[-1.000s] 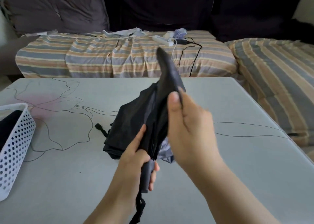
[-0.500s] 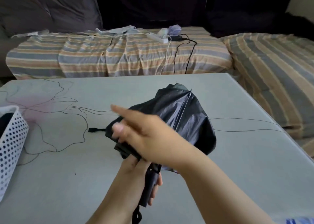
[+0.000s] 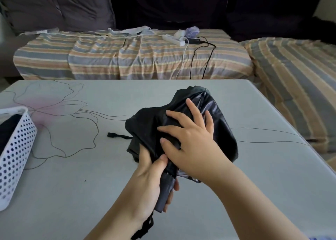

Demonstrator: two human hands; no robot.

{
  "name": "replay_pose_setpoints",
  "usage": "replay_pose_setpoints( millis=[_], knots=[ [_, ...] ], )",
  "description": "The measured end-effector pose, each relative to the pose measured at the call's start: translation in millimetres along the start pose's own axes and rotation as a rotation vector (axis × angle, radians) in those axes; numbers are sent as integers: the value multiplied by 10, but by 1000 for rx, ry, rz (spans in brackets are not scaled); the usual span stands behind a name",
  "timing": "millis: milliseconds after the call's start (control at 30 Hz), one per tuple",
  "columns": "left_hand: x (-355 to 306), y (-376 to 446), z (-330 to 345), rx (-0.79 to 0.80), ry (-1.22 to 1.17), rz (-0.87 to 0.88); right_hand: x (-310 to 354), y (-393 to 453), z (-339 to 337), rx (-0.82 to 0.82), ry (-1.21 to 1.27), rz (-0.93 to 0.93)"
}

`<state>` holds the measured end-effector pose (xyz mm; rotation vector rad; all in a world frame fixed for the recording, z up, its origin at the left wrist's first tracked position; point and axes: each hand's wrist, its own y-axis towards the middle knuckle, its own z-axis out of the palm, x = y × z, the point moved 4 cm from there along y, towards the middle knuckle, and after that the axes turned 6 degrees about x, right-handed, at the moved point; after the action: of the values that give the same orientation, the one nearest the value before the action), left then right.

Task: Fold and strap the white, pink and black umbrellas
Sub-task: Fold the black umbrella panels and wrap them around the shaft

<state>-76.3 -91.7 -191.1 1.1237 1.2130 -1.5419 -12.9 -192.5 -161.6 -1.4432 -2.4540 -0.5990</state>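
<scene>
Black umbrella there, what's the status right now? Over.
Left hand grips the handle. Right hand spread flat on the black umbrella, canopy loose, closure strap lying undone on the table. Nothing in the way.

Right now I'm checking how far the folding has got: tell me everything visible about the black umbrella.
The black umbrella is collapsed but loose, its shiny crumpled canopy bunched over the grey table. The left hand grips its dark handle; the right hand presses spread fingers on the fabric. Its closing strap trails unfastened to the left.

glossy cloth umbrella (image 3: 216, 116) – perforated plastic basket (image 3: 16, 145)
</scene>
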Motion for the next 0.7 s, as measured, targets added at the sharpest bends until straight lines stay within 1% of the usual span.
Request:
replay_pose_setpoints(
  millis=[100, 167, 233, 300, 333, 367, 400, 500, 533, 567, 633, 667, 700],
  knots=[
    [-31, -13, -29, -15, 180, 4, -2, 22, 11, 102, -128, 40],
    [-48, -53, -24, 1, 320, 1, -16, 39, -15, 184, -212, 46],
    [-53, -76, -9, 33, 433, 27, -35, 52, -51, 267, -246, 59],
    [-46, -81, 6, 57, 490, 62, -72, 78, -67, 289, -261, 48],
    [-36, -76, 3, 46, 473, 69, -103, 100, -69, 264, -245, 34],
    [-17, -60, -18, 17, 433, 69, -152, 121, -84, 195, -197, 20],
    [9, -41, -47, -17, 379, 67, -208, 134, -130, 75, -118, 5],
    [41, -8, -125, -81, 177, 51, -349, 57, -360, -372, 68, -60],
    [12, 0, -144, -83, 101, 54, -361, 19, -397, -438, 103, -87],
    [7, 19, -176, -78, 23, 53, -356, -5, -395, -452, 114, -122],
    [-42, 75, -205, -8, -146, 3, -335, -3, -326, -385, 54, -170],
    [-78, 99, -197, 91, -236, -45, -355, 22, -303, -334, 15, -139],
    [-121, 104, -162, 244, -343, -97, -407, 51, -304, -284, -12, -64]
  ],
)
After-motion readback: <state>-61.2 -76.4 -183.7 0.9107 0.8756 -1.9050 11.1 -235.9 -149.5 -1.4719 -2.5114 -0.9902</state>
